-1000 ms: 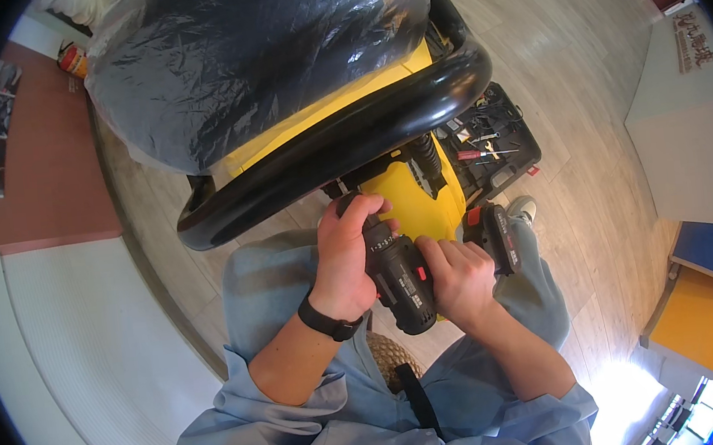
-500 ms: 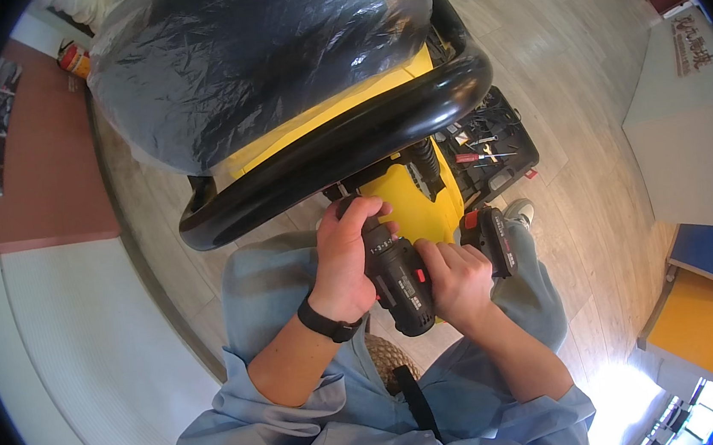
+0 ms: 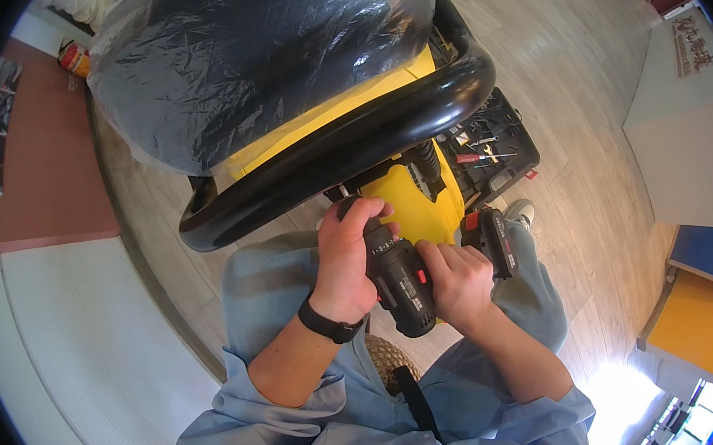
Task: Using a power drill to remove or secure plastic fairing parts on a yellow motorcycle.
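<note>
A black cordless drill (image 3: pixel 404 291) lies across my lap area, its chuck end pointing away from me toward the machine. My right hand (image 3: pixel 460 285) is closed round its handle, with the black and red battery (image 3: pixel 491 244) sticking out to the right. Around the chuck end my left hand (image 3: pixel 344 258) is closed, a black band on its wrist. Just beyond is a machine with a yellow body (image 3: pixel 417 204) and a thick black tubular bar (image 3: pixel 341 151). Dark plastic film (image 3: pixel 264 60) covers its upper part. Whatever the drill's tip meets is mostly hidden by my left hand and the bar.
An open black tool case (image 3: pixel 502 170) with a red-handled screwdriver (image 3: pixel 472 158) and other tools sits on the wooden floor right of the machine. A fire extinguisher (image 3: pixel 75 59) stands at the far left wall. A grey-white counter (image 3: pixel 687 139) is at the right.
Hardly anything differs. Both hands stay on the drill in nearly the same place, and the bar and film have shifted very slightly.
</note>
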`<state>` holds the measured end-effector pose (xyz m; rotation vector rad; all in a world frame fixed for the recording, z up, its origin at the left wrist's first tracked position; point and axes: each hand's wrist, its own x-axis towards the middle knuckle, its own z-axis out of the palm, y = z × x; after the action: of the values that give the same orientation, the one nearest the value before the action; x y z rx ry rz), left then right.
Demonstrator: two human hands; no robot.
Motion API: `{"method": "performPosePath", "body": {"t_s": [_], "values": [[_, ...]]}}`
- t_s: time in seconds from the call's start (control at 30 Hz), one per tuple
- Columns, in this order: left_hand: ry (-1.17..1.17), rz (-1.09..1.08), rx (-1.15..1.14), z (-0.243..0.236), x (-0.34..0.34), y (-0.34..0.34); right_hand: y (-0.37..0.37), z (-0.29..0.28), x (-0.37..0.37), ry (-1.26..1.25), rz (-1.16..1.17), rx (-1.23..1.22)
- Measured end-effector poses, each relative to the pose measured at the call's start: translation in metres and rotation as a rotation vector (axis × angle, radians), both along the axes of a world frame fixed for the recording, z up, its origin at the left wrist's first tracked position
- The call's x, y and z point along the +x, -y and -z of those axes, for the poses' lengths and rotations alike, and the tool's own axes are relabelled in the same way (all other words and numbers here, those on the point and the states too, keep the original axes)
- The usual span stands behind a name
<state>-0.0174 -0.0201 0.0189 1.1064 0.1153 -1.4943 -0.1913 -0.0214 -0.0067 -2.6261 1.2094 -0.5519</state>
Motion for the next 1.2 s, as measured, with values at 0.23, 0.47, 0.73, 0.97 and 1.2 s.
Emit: {"method": "performPosePath", "body": {"t_s": [0.23,0.47,0.73,0.97,1.2], "values": [[-0.007,-0.005,0.002,-0.003,-0.001,0.001,0.001,-0.002,0.000,0.011,-0.004,-0.001],[0.001,-0.002,0.003,-0.002,-0.001,0.001,0.002,-0.001,-0.001,0.002,-0.012,0.006],[0.002,0.006,0.017,-0.006,-0.001,0.002,0.002,-0.002,-0.001,0.005,-0.014,0.010],[-0.018,0.008,-0.008,0.000,-0.002,0.001,0.005,-0.001,-0.005,-0.011,-0.026,-0.022],[-0.250,-0.082,-0.018,0.005,0.002,-0.003,0.013,-0.009,-0.014,-0.028,-0.076,-0.073]]}}
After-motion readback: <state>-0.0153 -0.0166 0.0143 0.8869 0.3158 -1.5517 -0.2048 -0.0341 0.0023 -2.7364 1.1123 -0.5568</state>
